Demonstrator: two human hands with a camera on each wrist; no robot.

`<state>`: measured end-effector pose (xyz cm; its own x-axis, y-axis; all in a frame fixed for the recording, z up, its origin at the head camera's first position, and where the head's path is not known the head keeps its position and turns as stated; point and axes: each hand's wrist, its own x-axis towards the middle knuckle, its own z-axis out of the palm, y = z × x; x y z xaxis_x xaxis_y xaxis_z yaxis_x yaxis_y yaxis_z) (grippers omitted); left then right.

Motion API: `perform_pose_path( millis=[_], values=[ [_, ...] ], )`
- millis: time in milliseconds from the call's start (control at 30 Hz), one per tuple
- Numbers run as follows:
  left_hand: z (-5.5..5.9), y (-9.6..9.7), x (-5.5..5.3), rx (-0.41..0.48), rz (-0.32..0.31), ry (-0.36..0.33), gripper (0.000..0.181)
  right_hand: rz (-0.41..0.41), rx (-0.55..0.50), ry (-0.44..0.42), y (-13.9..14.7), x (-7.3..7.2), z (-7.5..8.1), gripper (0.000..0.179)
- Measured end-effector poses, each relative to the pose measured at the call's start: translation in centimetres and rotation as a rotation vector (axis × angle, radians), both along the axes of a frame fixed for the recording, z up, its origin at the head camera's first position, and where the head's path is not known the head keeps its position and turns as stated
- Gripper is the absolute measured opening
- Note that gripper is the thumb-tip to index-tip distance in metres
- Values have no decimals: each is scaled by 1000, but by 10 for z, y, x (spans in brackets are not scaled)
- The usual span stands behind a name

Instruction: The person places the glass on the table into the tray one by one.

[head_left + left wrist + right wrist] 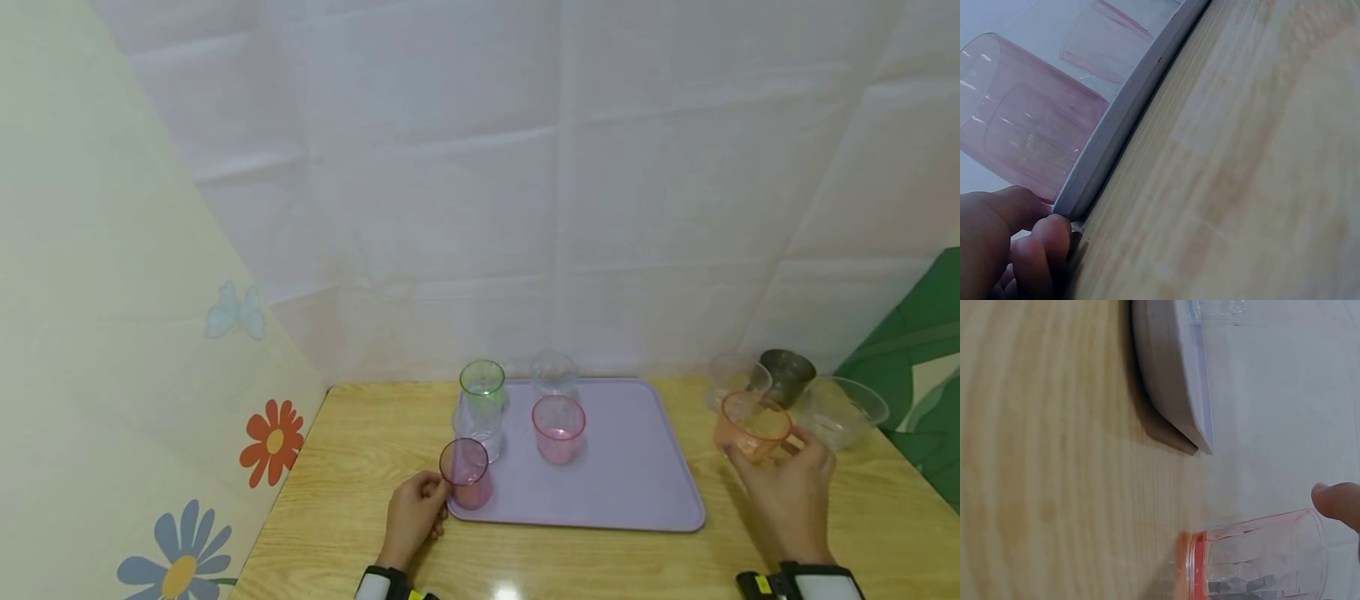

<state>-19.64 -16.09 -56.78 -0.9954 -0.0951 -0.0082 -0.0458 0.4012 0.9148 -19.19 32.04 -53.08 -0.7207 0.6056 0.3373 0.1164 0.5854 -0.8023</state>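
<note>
My left hand (417, 508) pinches the front left corner of a lilac tray (622, 492), thumb on top and fingers curled at the edge. Just beside the thumb stands a purple cup (471, 487) on the tray. My right hand (791, 492) is spread around an orange cup (753, 429) on the table right of the tray. In the right wrist view, the thumb (1338, 503) sits near the rim of this cup (1260, 556), slightly apart from its wall; the other fingers are mostly out of that view.
Also on the tray are a green-rimmed cup (482, 387), a pink cup (558, 437) and two clear cups (553, 375). Behind the orange cup stand a dark metal cup (787, 375), a clear cup (727, 375) and a clear bowl (840, 412). A white sheet (450, 208) hangs behind.
</note>
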Motion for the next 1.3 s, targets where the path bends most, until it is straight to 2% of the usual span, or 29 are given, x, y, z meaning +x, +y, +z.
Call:
perform_pose_path(
  millis=[167, 367, 533, 667, 1000, 1300],
  values=[
    [-1, 0, 0, -8, -4, 11, 14, 33, -28, 29, 2, -7, 2, 90],
    [0, 0, 1, -6, -6, 17, 14, 37, -101, -2, 5, -14, 4, 95],
    [2, 0, 1, -13, -5, 14, 13, 100, -196, -23, 6, -17, 2, 108],
    [2, 0, 1, -18, -4, 16, 14, 138, -220, -31, 9, -20, 0, 113],
    [-3, 0, 0, -12, -5, 13, 15, 110, -202, -74, 10, -25, -4, 110],
    [-8, -2, -3, -4, -7, 0, 15, 78, -275, -133, 8, -29, -7, 109]
  ],
)
